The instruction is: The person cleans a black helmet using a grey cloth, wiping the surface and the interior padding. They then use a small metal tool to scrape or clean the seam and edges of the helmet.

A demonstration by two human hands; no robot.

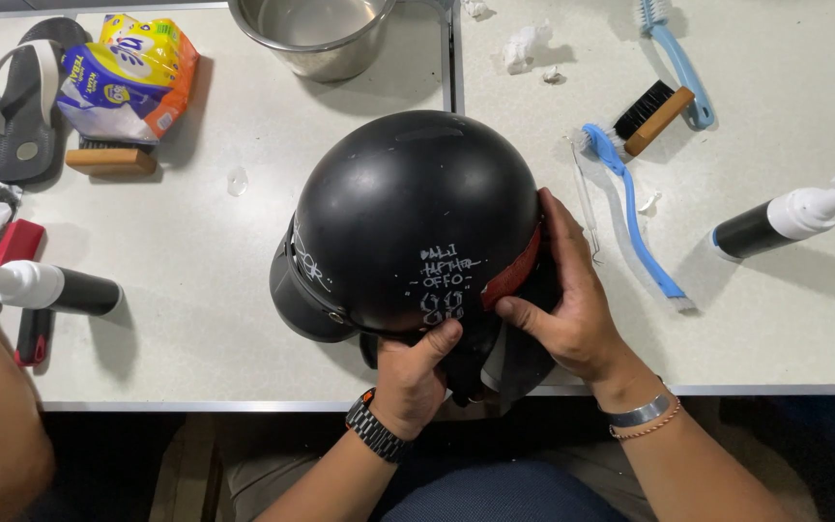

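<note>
Hands (408, 377) (562, 300) hold black helmet (408, 213) on white table (244, 290).

Left hand (413, 372): fingers curled, thumb raised, watch on wrist.
Right hand (562, 300): fingers apparently gripping, bracelets on wrist.

Helmet (408, 222) on table (785, 329) edge; pot (316, 34) behind; brushes (630, 203) right.

Matte black helmet (408, 217), dome up, table edge
</note>
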